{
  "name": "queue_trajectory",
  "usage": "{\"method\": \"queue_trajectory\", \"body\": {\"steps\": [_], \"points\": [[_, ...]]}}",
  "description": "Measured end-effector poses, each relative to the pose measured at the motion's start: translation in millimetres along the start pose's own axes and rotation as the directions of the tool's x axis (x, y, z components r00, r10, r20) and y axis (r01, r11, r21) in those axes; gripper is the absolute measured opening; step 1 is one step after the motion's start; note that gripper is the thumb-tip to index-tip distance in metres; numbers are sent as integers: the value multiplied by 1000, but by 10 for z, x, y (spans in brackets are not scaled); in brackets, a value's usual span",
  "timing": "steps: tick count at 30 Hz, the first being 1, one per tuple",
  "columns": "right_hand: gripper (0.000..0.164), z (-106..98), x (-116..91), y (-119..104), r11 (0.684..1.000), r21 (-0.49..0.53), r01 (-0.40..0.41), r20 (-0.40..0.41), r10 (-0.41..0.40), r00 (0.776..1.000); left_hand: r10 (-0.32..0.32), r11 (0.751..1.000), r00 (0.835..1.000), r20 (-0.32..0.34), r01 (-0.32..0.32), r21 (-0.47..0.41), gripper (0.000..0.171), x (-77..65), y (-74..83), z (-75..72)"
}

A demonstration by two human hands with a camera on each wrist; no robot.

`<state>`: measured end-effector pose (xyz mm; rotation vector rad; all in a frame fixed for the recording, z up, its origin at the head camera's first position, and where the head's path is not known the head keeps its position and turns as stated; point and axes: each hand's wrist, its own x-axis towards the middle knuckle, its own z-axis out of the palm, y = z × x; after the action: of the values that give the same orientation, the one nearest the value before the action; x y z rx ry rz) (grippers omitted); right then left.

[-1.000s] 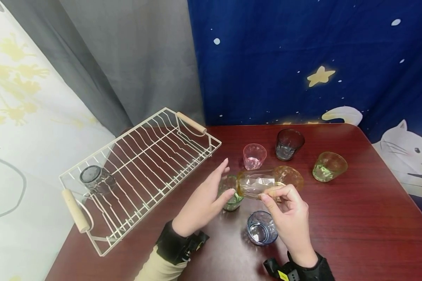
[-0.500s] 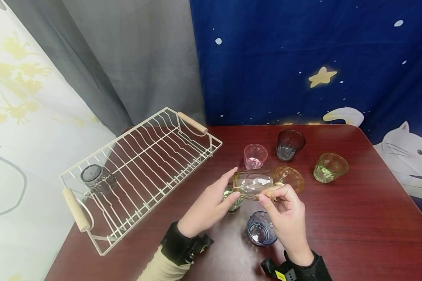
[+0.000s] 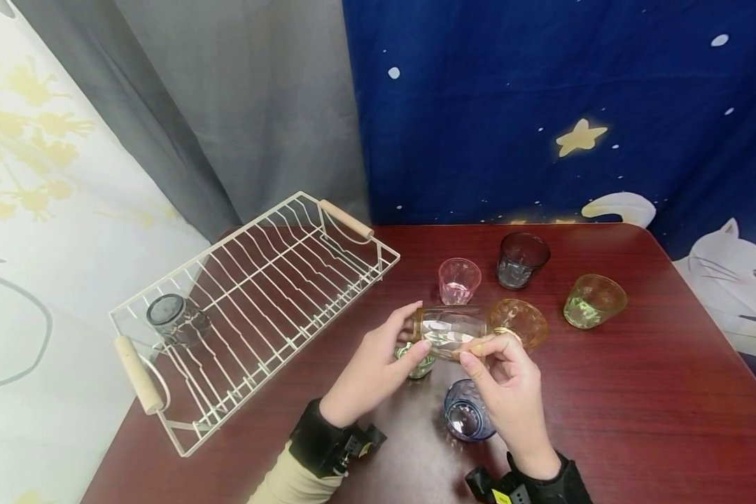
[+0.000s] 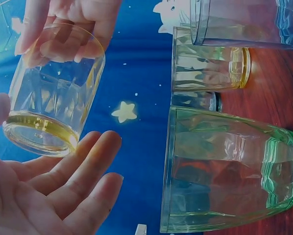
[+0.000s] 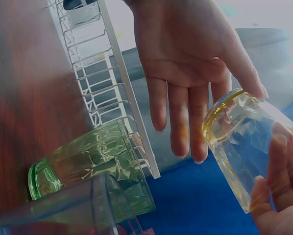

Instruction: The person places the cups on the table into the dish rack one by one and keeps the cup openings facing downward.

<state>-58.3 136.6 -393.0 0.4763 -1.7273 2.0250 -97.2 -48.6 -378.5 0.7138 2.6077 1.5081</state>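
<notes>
Right grip (image 3: 518, 399) holds 1 amber glass (image 3: 449, 327); yellow wrist label (image 3: 501, 497) illegible.

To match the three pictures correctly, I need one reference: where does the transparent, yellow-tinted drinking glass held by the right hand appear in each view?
Head: the transparent, yellow-tinted drinking glass is just right of and below the centre, lying sideways.
Left wrist: upper left, tilted, base lower than rim.
Right wrist: right side, slightly below mid-height, tilted.
Shared landmark: the dark blue fabric curtain, visible in all three views.
</notes>
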Motion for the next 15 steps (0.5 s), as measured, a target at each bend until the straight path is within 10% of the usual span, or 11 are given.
{"method": "queue_trajectory", "body": {"steps": [15], "points": [[7,-33,11,-26,982,-158,-104,94,120,988,-32,999,996,-82,31,-9,57,-5,26,-23]]}}
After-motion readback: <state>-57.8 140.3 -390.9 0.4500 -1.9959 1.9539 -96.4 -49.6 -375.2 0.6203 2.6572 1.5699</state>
